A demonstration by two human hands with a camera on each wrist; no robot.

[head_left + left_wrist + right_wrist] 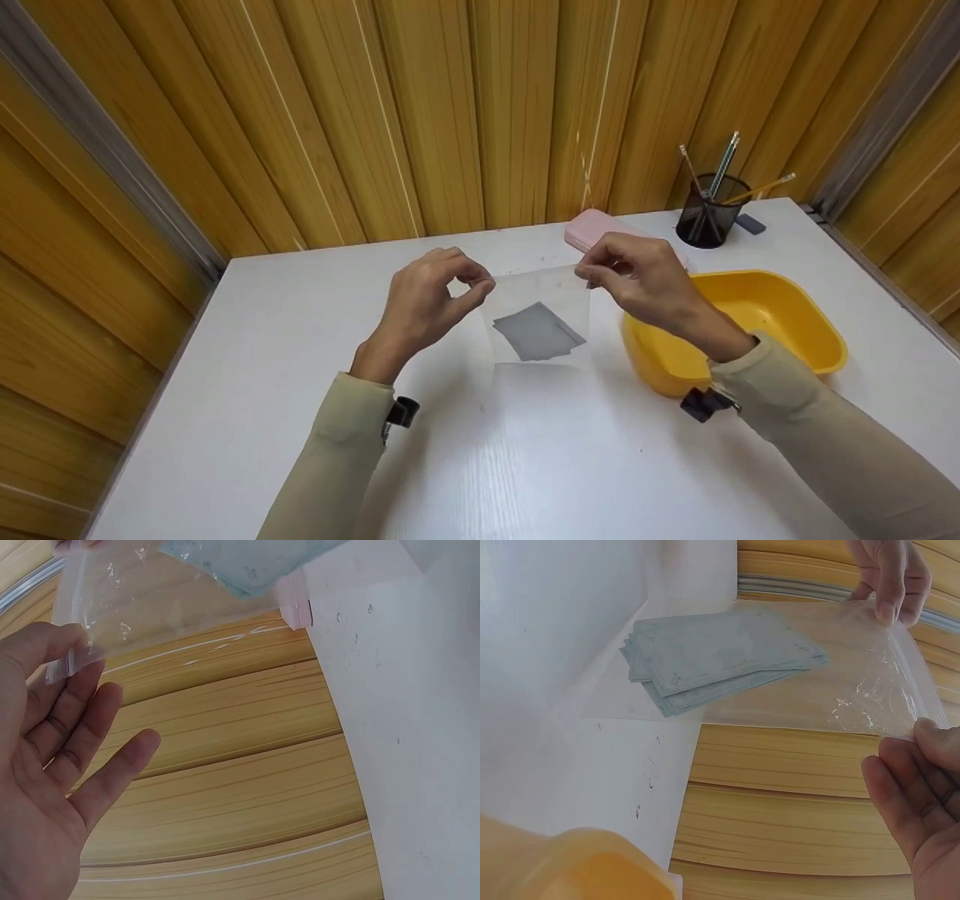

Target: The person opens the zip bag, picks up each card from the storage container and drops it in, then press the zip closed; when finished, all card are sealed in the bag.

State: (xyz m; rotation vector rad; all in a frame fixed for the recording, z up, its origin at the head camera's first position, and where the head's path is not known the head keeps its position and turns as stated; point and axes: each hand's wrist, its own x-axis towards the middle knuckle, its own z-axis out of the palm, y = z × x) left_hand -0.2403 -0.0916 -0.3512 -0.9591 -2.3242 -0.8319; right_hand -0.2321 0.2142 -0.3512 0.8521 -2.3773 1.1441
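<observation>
A clear plastic zip bag [529, 291] hangs upright between both hands above the white table. Inside it, a loose stack of grey-blue paper slips [538, 334] lies askew toward the bottom; their fanned edges show in the right wrist view. My left hand [431, 300] pinches the top left corner between thumb and index finger, its other fingers loosely bent in the left wrist view. At the opposite top corner, my right hand [649, 281] pinches the bag the same way. The zip strip along the top edge runs from one hand to the other.
Just right of the bag, a yellow plastic basin [795, 315] stands partly under the right forearm. Behind the right hand lies a pink case [589, 229]. A black mesh cup [703, 217] with pencils and a dark eraser [751, 223] are at the back right, near the wood-patterned wall [517, 112].
</observation>
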